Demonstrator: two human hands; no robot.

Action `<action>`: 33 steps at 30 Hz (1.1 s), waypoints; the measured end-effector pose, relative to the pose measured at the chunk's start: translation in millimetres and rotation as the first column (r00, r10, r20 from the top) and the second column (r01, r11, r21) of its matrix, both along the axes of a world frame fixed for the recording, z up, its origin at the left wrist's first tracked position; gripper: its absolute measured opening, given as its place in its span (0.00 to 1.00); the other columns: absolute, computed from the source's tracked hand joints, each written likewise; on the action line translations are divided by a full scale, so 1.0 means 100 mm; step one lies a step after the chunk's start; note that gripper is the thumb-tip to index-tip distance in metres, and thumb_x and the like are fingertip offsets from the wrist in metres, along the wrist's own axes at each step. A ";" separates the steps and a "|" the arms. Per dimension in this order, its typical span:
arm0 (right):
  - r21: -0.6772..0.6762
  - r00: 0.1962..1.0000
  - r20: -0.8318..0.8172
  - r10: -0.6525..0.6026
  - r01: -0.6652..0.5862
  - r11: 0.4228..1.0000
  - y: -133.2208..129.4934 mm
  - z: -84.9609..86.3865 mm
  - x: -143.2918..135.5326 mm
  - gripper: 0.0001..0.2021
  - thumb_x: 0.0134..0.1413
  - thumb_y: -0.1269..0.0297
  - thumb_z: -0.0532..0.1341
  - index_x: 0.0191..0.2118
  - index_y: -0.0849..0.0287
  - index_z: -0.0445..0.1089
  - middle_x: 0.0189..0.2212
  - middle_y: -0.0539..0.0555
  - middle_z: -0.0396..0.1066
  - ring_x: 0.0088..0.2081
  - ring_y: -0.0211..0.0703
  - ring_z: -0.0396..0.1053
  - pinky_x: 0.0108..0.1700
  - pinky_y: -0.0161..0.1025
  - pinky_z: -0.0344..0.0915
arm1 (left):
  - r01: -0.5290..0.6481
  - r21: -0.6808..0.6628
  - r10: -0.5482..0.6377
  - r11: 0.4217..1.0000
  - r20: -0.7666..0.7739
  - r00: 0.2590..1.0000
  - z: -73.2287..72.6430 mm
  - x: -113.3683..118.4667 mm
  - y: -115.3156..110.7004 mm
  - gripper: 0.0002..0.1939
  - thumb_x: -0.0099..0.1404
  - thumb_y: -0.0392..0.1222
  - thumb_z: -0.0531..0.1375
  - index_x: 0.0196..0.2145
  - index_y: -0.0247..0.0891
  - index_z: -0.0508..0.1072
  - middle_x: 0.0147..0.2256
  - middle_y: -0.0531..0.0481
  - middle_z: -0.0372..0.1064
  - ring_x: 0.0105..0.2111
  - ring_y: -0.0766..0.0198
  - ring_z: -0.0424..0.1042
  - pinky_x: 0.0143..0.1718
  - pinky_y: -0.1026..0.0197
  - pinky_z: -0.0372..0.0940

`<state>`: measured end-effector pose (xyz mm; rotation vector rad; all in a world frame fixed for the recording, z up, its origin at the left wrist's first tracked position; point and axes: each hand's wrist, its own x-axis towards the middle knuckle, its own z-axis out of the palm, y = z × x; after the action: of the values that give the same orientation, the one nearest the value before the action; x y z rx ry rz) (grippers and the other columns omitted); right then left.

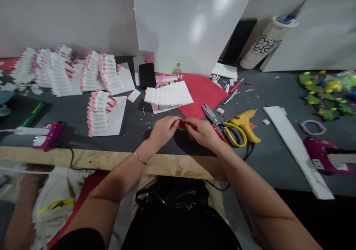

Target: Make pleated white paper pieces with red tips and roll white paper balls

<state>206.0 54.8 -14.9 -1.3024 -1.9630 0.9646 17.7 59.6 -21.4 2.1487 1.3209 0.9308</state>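
My left hand (164,129) and my right hand (204,133) meet close to the near table edge. Both are closed, pinching a small red strip (182,124) that looks folded or rolled; the fingers hide most of it. Just beyond lies a red sheet (201,92), partly under a white pleated piece (169,95). Scissors (235,135) with yellow handles rest to the right of my right hand, blades partly apart. Beside them is a yellow glue gun (245,123). A small white block (134,95) lies farther to the left.
Several white pleated pieces with pink or purple ends (98,112) stand on the left. Purple power strips (48,135) sit at both sides. A long white strip (297,150) lies right, near green pompom decorations (319,94). A bottle (264,44) leans behind. Another person's arm shows lower left.
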 end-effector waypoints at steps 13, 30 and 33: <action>-0.005 0.999 -0.008 -0.039 0.038 0.999 0.00 0.00 -0.01 0.14 0.59 0.66 0.54 0.44 0.58 0.76 0.15 0.46 0.68 0.18 0.37 0.66 0.26 0.33 0.60 | 0.013 -0.205 0.030 0.979 0.207 0.978 -0.03 -0.01 0.02 0.14 0.70 0.43 0.54 0.44 0.38 0.79 0.40 0.47 0.79 0.31 0.66 0.78 0.27 0.69 0.75; 0.022 0.995 0.041 -0.087 0.086 0.996 0.00 0.02 -0.01 0.11 0.61 0.65 0.56 0.41 0.57 0.76 0.16 0.47 0.70 0.19 0.37 0.67 0.26 0.32 0.59 | -0.009 -0.213 0.063 0.977 0.248 0.967 -0.01 -0.01 0.02 0.14 0.68 0.46 0.58 0.43 0.39 0.80 0.38 0.47 0.80 0.29 0.66 0.78 0.25 0.68 0.76; 0.018 0.995 0.059 -0.081 0.080 0.997 0.00 0.03 -0.01 0.11 0.61 0.65 0.56 0.41 0.58 0.76 0.17 0.47 0.70 0.20 0.38 0.67 0.27 0.32 0.59 | -0.016 -0.179 0.055 0.984 0.215 0.975 -0.02 -0.01 0.01 0.14 0.68 0.47 0.58 0.42 0.39 0.80 0.38 0.47 0.80 0.27 0.66 0.78 0.26 0.67 0.75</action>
<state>204.7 54.5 -12.3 -1.4058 -1.9427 0.8791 16.6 61.0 -23.1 1.8374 1.2846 0.9937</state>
